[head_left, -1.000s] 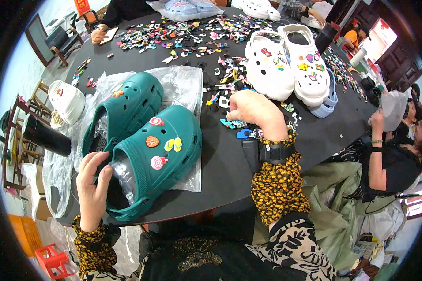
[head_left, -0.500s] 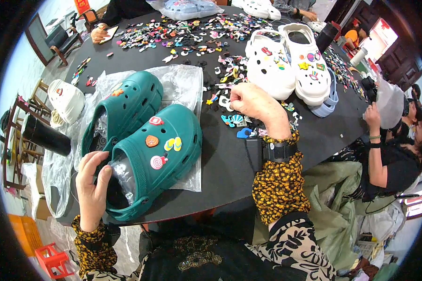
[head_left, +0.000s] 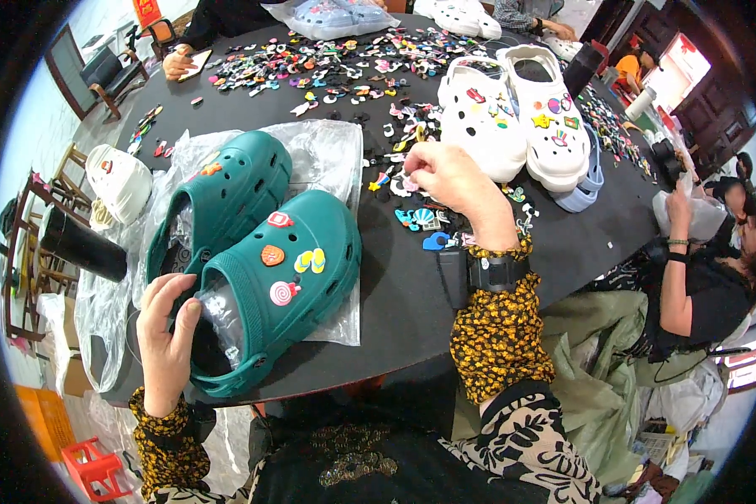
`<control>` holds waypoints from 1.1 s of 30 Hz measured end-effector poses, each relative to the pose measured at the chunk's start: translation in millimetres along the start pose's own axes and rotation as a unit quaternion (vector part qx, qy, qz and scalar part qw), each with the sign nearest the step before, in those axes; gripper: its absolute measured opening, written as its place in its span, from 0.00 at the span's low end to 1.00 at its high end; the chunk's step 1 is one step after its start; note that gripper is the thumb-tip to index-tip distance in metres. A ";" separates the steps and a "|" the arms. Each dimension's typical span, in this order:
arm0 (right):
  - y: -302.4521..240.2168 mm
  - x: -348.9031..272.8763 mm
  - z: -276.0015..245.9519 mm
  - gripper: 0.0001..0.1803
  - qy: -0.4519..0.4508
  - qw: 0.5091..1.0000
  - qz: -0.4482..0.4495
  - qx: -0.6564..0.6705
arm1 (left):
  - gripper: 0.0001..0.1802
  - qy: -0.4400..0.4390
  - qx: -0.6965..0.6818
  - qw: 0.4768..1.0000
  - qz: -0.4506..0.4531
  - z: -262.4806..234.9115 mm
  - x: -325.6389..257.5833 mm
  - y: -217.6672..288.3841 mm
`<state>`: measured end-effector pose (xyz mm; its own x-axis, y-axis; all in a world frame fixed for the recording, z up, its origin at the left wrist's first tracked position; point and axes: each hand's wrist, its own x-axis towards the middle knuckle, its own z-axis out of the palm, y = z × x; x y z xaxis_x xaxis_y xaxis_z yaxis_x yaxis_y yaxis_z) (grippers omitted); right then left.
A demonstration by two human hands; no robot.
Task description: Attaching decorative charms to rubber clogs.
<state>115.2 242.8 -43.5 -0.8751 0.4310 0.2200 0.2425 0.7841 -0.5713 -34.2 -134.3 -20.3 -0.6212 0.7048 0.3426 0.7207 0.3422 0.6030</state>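
Observation:
Two green clogs lie side by side on a clear plastic bag (head_left: 328, 141). My left hand (head_left: 165, 332) grips the nearer green clog (head_left: 311, 227) by the rim at its heel opening. Several charms sit on its upper, among them yellow flip-flops (head_left: 312, 261) and a pink swirl lollipop (head_left: 283, 292). The farther green clog (head_left: 252, 172) carries an orange charm (head_left: 211, 167). Right of them, my right hand (head_left: 455, 175) is over loose shoe charms, its fingertips pinched together. Whatever lies between those fingertips is too small to make out. A blue shell charm (head_left: 420, 219) lies just below.
White clogs with charms (head_left: 484, 126) stand beyond my right hand. Loose charms (head_left: 311, 63) spread across the far table. A black cylinder (head_left: 82, 244) and white clog (head_left: 118, 183) are at the left. Another person's hand (head_left: 179, 62) rests at the far left; someone sits at the right.
My right hand has shifted slightly left, its fingertips now lower among the charms. My left hand keeps its grip on the nearer green clog. The person at the right has lowered a plastic bag.

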 end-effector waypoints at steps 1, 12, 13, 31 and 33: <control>3.9 0.1 -0.1 0.08 0.001 1.000 -0.001 -0.001 | 0.14 0.001 0.000 1.000 0.001 -0.5 -0.1 0.3; 23.5 1.0 2.8 0.08 0.024 1.000 0.012 -0.014 | 0.13 -0.003 -0.004 1.000 0.000 1.8 -0.4 3.1; 22.0 1.3 3.3 0.08 -0.003 1.000 0.026 0.004 | 0.13 -0.003 -0.003 1.000 0.000 1.3 -0.5 2.8; 4.5 6.7 7.3 0.09 0.065 0.994 0.071 0.046 | 0.15 0.008 0.070 0.991 0.110 -17.6 48.1 10.9; 6.7 8.6 10.1 0.10 0.087 0.993 0.042 0.062 | 0.15 0.001 0.053 0.991 0.122 -12.4 63.1 3.7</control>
<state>105.0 247.2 -53.3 -0.7656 0.5713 0.2956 0.2479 0.6860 -0.6840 -74.6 -96.2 12.5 -0.4257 0.7728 0.4707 0.8775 0.2255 0.4233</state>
